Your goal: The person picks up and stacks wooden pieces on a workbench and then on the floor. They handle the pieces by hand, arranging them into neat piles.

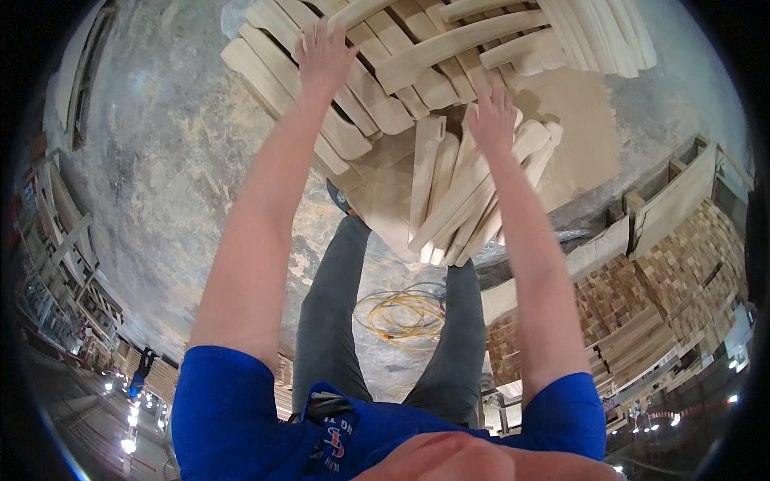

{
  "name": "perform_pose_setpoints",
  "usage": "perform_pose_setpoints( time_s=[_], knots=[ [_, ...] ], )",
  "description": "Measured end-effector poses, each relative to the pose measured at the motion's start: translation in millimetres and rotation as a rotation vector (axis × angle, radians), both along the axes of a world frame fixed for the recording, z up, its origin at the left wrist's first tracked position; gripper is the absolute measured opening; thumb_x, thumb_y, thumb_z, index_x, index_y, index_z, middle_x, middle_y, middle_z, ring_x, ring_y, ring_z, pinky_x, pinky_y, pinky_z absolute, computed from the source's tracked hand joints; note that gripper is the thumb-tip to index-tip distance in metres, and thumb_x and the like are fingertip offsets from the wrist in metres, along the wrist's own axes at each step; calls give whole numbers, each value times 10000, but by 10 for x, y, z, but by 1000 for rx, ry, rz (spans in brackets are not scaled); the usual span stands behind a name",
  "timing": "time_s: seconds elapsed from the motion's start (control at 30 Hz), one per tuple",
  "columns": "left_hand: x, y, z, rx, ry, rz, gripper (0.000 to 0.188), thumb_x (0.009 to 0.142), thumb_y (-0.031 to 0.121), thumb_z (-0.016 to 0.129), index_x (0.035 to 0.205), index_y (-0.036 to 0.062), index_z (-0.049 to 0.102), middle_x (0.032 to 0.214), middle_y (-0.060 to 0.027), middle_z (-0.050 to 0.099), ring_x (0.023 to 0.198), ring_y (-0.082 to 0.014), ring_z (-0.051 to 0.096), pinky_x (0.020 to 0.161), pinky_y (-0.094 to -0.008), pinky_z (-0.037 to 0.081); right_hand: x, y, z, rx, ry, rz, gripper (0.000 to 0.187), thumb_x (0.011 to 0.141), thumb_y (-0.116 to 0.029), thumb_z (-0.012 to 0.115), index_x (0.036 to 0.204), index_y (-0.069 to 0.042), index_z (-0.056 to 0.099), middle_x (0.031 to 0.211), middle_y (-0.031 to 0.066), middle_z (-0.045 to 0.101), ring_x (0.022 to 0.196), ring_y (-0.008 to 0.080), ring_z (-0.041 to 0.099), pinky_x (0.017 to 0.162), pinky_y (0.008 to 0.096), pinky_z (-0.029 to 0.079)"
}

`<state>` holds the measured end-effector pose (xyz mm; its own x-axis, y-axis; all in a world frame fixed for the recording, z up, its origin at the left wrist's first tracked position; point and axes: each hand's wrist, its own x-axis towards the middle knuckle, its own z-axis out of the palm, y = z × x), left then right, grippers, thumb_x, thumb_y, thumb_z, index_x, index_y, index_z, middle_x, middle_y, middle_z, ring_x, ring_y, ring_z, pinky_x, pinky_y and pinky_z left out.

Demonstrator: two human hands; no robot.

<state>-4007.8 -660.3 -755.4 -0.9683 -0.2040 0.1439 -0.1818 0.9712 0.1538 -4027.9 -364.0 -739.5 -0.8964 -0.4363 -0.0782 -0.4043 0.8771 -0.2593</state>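
Observation:
Pale, curved wooden slats with rounded ends lie in overlapping rows at the top of the view. My left hand is over the left part of these rows, fingers spread and nothing gripped in them. Whether its fingertips touch the wood I cannot tell. A smaller loose bundle of slats lies nearer my feet, its pieces fanned at slightly different angles. My right hand is at the far end of that bundle, fingers stretched forward and slightly blurred. Both arms reach well out from my body.
A brown cardboard sheet lies under the wood on the stained concrete floor. Coiled yellow cables rest between my legs. To the right stand a wooden crate side and stacked wood blocks. Pallets line the left.

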Motion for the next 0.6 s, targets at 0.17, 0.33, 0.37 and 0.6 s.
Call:
perform_pose_setpoints(
  time_s=[0.17,0.33,0.37,0.6],
  knots=[
    [-252,-867,-110,171,-417,-6,691,817,276,613,1343,148,183,1355,-169,240,1241,-369,288,879,-614,365,-762,-1080,19,255,282,266,459,804,-133,522,1259,-178,478,1354,69,390,1225,292,389,938,521,351],
    [271,-402,14,233,-442,19,337,799,97,535,1109,23,425,1041,-208,529,969,-372,529,791,-468,454,-707,-1152,-50,539,126,287,352,832,-179,494,1179,-141,531,1370,67,383,1264,316,347,964,540,322],
    [443,-422,126,324,-467,38,361,787,75,550,1119,20,420,1018,-221,527,953,-387,524,801,-469,446,-644,-1152,-3,568,118,357,334,833,-185,494,1160,-134,541,1364,72,393,1265,323,345,967,542,318],
    [2709,-1107,888,638,-463,337,500,869,197,524,1284,-2,329,1081,-239,498,1030,-407,478,862,-447,409,430,-2099,692,406,-344,892,336,754,-295,620,1026,-114,539,1021,77,604,1046,280,538,901,566,351]
  ],
)
